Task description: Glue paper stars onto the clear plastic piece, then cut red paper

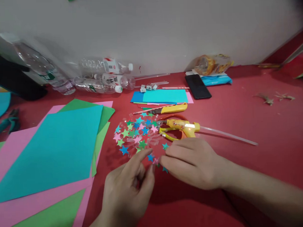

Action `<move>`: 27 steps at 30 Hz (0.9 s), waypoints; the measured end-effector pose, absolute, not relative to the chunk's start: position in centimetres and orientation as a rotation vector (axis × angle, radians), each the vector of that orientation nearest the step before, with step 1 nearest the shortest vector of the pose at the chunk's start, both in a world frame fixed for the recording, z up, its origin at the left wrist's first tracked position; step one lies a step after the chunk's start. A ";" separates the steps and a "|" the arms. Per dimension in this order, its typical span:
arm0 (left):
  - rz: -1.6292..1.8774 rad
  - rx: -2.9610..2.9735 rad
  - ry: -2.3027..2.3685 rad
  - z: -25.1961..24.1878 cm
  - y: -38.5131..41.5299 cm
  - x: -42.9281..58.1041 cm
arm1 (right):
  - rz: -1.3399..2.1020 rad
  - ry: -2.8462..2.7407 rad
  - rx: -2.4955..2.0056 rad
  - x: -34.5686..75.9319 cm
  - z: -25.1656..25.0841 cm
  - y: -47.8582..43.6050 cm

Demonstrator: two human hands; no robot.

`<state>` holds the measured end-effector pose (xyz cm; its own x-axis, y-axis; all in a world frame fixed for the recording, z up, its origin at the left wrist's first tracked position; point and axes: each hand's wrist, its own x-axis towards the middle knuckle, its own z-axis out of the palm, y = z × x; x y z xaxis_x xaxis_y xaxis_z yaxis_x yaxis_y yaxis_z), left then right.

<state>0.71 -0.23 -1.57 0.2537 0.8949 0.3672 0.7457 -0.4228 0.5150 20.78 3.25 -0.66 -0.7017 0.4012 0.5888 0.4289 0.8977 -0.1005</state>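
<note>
My left hand (129, 185) reaches in from below, its index finger and thumb apart beside a small blue star (150, 158). My right hand (193, 161) is closed, fingertips pressed together near a pink star (156, 161); what they pinch is hidden. A few more blue-green stars, including a teal star (165, 146), poke out around those fingers. Just beyond lies a cluster of clear plastic strips tipped with colourful paper stars (142, 144). Behind my right hand is a yellow glue gun (183, 124) with a clear glue stick (229, 135), partly over yellow-handled scissors (168, 134).
Coloured paper sheets (53, 153) cover the left side of the red table (267, 155). Plastic bottles (105, 80) lie by the wall. A yellow utility knife (173, 108), paper strips (165, 96), a phone (198, 86) and pliers (7, 123) are also around.
</note>
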 end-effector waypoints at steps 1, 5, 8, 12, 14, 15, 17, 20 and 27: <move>0.925 2.295 1.509 -1.6 -0.2 0.7 | -0.076 -2.432 -0.574 20.9 -0.7 3.3; 0.962 2.337 1.428 -1.4 -0.3 0.8 | -0.052 -2.420 -0.615 20.9 -0.8 3.5; 0.967 2.362 1.420 -1.4 -0.4 0.8 | -0.041 -2.416 -0.636 20.8 -0.7 3.5; 0.957 2.375 1.405 -1.5 -0.3 0.8 | -0.021 -2.410 -0.640 20.6 -0.8 3.5; 0.955 2.377 1.410 -1.4 -0.2 0.9 | -0.009 -2.409 -0.647 20.6 -0.9 3.5; 0.951 2.379 1.415 -1.4 -0.2 0.9 | -0.003 -2.407 -0.651 20.5 -0.9 3.5; 0.958 2.382 1.415 -1.4 -0.2 0.9 | 0.005 -2.394 -0.658 20.5 -1.0 3.5; 0.958 2.385 1.410 -1.3 -0.3 0.9 | 0.010 -2.370 -0.672 20.3 -1.0 3.5; 0.974 2.382 1.428 -1.4 -0.2 1.1 | 0.029 -2.343 -0.754 20.0 -0.6 3.4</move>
